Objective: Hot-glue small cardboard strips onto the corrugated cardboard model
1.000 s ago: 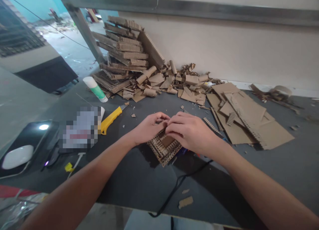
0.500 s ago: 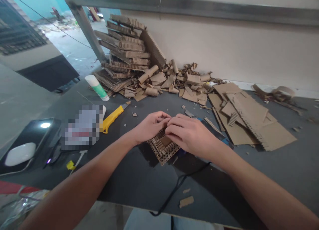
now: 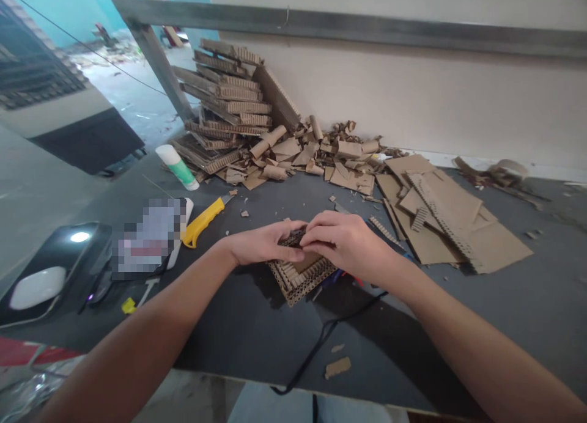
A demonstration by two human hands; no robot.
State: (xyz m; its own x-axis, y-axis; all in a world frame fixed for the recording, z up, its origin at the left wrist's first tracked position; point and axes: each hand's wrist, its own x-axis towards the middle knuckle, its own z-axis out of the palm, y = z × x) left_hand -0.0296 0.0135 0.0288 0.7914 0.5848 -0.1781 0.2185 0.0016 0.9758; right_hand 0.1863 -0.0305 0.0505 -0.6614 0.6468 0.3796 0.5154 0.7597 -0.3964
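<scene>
A small square cardboard box (image 3: 290, 291) with layered corrugated walls lies on the dark table, one corner toward me. My left hand (image 3: 259, 242) is over its far left side, thumb and fingers closed around a dark corrugated cardboard piece (image 3: 296, 235). From the right, my right hand (image 3: 346, 242) pinches the same piece with bent fingers, their tips close to the left thumb. Whether this piece is part of the far wall or a separate strip, I cannot tell. Both hands hide the far half of the box.
A yellow utility knife (image 3: 204, 221) lies left of my hands, blade exposed. Beyond it stand a glue stick (image 3: 178, 166) and stacked corrugated panels (image 3: 243, 93). Cardboard scraps (image 3: 298, 151) spread along the wall. Flat cardboard sheets (image 3: 495, 246) lie right; a black cord (image 3: 316, 343) crosses the front.
My left thumb has come down and toward me, and the dark corrugated piece now shows between my hands. More of the box's inside floor is visible. The whole view has shifted slightly.
</scene>
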